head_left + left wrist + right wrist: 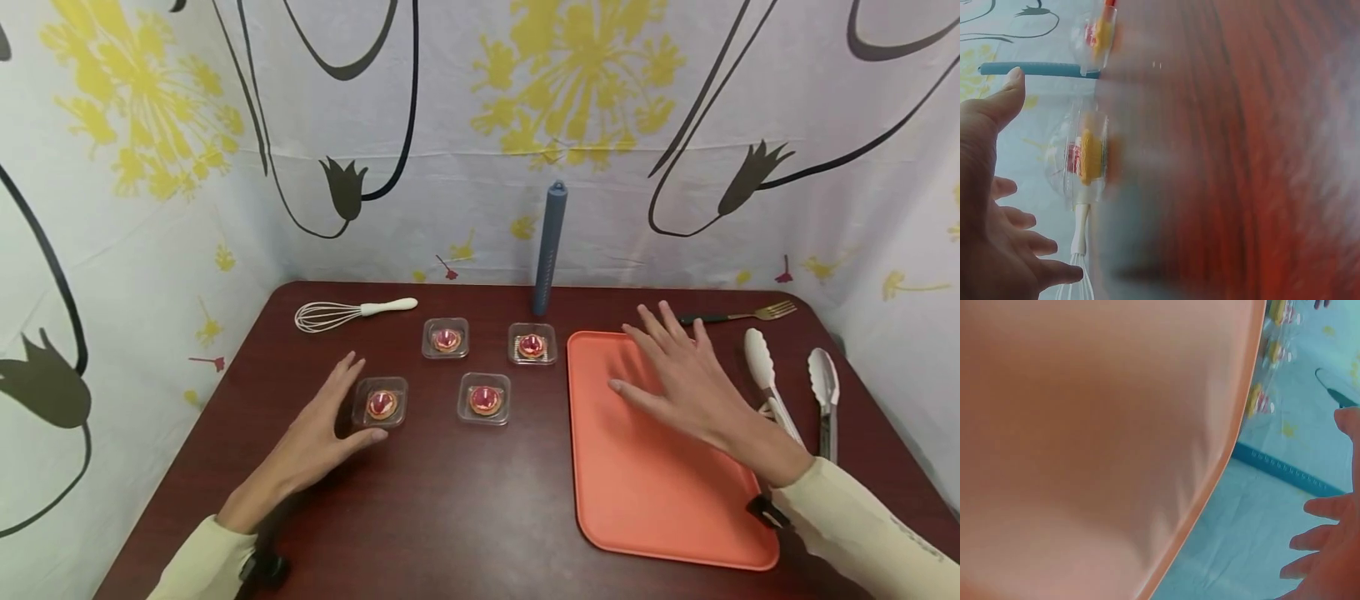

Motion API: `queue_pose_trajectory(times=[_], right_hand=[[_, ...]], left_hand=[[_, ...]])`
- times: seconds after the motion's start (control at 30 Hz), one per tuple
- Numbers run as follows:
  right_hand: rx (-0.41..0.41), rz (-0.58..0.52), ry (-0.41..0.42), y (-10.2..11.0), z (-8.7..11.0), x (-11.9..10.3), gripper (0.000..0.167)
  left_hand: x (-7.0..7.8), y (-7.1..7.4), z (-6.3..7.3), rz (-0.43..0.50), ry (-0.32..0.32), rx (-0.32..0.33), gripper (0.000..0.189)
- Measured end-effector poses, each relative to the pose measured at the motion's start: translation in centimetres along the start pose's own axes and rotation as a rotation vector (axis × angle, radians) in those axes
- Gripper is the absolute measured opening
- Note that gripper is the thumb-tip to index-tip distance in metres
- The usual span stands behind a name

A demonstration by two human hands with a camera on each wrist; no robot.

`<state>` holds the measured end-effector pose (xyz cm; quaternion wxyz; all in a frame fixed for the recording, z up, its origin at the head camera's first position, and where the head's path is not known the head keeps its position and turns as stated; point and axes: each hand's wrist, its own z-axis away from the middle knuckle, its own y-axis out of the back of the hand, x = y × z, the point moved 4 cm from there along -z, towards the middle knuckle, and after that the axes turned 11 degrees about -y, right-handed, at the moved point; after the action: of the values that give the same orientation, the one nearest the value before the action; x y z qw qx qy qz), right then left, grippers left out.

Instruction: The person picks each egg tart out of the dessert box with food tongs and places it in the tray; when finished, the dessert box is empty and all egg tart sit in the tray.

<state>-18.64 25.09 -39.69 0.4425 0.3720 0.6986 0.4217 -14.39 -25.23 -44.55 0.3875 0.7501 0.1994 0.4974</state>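
Observation:
My left hand [318, 433] hovers with spread fingers just left of a clear plastic container holding a small red-topped tart [382, 405]. Several such boxed tarts stand in the middle of the table; one tart [485, 400] is nearer the orange tray, and two more, a left tart [446, 340] and a right tart [532, 346], sit behind. In the left wrist view, a domed clear lid covers the nearest tart [1088, 156]. Above the orange tray [637, 500] is my right hand [686, 379], fingers apart and holding nothing. The right wrist view shows the tray's rim [1235, 431] close by.
A white whisk [352, 312] lies at the back left. Behind the tarts a blue tube-like stick [551, 250] stands upright. A dark-handled gold fork [750, 313] lies back right, near white-tipped tongs [824, 383] partly hidden by my right forearm. Patterned cloth [450, 192] hangs around the table.

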Motion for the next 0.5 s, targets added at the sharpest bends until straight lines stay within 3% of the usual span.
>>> queue_pose_trajectory(times=[0.27, 0.5], right_hand=[[-0.035, -0.034, 0.043, -1.3, -1.2, -2.9, 0.077], [-0.072, -0.068, 0.075, -2.3, -2.1, -5.2, 0.079]], left_hand=[[-0.2, -0.4, 0.6, 0.082, -0.013, 0.067, 0.108], [-0.8, -0.7, 0.9, 0.199, 0.0, 0.131, 0.103]])
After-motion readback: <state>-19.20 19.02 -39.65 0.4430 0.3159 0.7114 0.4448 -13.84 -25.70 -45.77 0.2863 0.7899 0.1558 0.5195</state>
